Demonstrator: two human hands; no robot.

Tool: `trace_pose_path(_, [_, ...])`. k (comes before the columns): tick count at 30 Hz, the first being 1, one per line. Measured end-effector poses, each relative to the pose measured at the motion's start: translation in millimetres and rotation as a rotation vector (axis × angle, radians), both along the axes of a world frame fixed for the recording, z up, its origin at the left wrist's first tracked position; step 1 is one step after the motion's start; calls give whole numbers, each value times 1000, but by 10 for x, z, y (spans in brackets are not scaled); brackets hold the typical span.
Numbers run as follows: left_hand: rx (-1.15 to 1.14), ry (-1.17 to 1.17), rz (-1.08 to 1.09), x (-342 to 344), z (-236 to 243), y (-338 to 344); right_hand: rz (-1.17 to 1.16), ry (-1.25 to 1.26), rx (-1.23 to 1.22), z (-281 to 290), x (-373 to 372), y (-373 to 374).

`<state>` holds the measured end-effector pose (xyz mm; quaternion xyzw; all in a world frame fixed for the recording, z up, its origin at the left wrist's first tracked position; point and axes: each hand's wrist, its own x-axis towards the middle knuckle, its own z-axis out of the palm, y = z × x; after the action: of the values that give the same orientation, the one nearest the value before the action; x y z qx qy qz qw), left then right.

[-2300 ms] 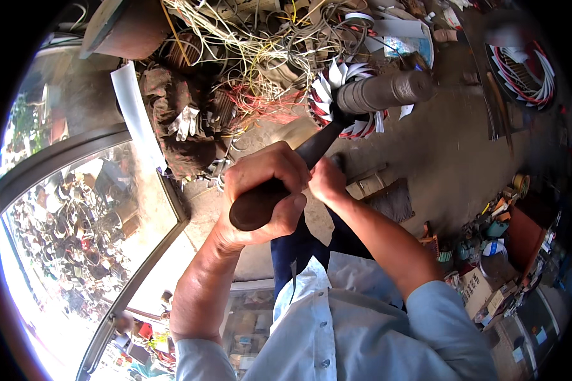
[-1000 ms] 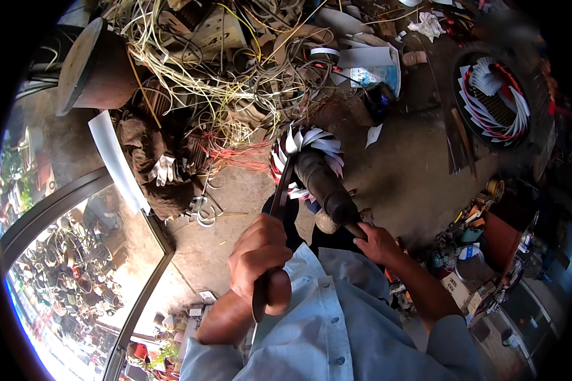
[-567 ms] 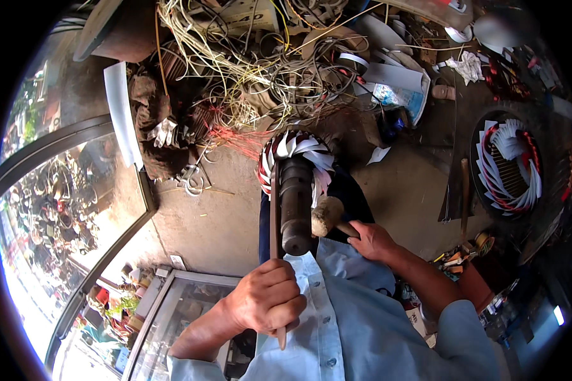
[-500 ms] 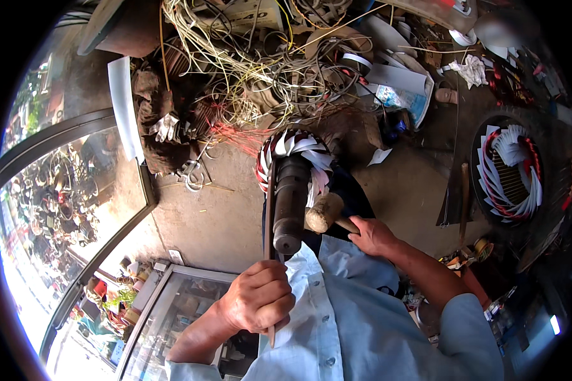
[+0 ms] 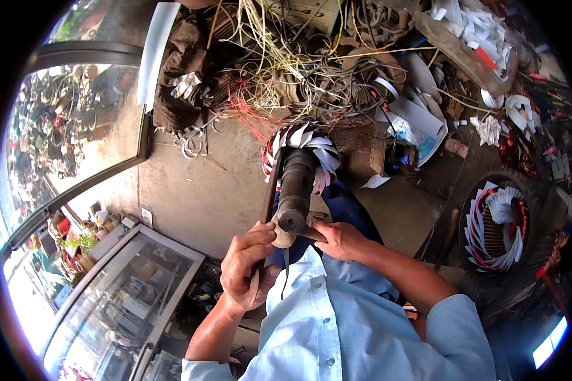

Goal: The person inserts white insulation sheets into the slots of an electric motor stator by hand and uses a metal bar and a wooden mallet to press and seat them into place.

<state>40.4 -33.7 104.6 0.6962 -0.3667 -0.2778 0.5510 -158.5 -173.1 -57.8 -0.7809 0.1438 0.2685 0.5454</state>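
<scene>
A motor rotor with white paper slips and red windings (image 5: 310, 143) has its dark stepped shaft (image 5: 299, 178) pointing toward me. A long flat dark bar (image 5: 270, 197) lies along the shaft's left side, and my left hand (image 5: 248, 267) is closed on its near end. My right hand (image 5: 340, 242) grips the wooden handle of a pale mallet (image 5: 282, 233), whose head is beside the bar just below the shaft's end face, partly behind it.
Tangled cables (image 5: 286, 57) cover the back, beside a brown cloth heap (image 5: 175, 108). Another wound ring (image 5: 473, 244) is at right, near paper scraps (image 5: 476, 44) farther back. A glass cabinet (image 5: 133, 286) and window frame (image 5: 92, 190) are at left; concrete floor (image 5: 190, 197) surrounds me.
The mallet head has moved left, from right of the shaft to below its end, with my right hand. My left hand has shifted up and left. The view has turned, shifting surroundings.
</scene>
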Motion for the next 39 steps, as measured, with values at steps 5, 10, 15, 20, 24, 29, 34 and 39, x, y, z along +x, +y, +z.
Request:
trace_pose_path(5, [-291, 28, 396, -42, -233, -333, 39, 244, -138, 148, -192, -413])
trace_pose_path(10, [-358, -86, 290, -79, -262, -373, -35, 355, -217, 281, -384, -663])
trace_pose_path(15, [-454, 6, 478, 187, -334, -380, -161, 450, -262, 423, -245, -723])
trace_pose_path(20, [-422, -4, 290, 162, -234, -462, -472, 523, -131, 667, 250, -1051])
trace_pose_path(24, [-390, 54, 560, 572, -332, -557, -405, 404, -126, 791, 937, -1411])
trace_pose_path(29, [-449, 13, 384, 275, -289, -662, 86, 2, -611, 172, 1936, -1623])
trace_pose_path(34, [-454, 16, 704, 536, -252, -759, 481, 22, -498, -204, 2904, -1560])
trace_pose_path(39, [-479, 86, 910, 698, -389, -612, 995, 69, -567, -384, 3622, -1243])
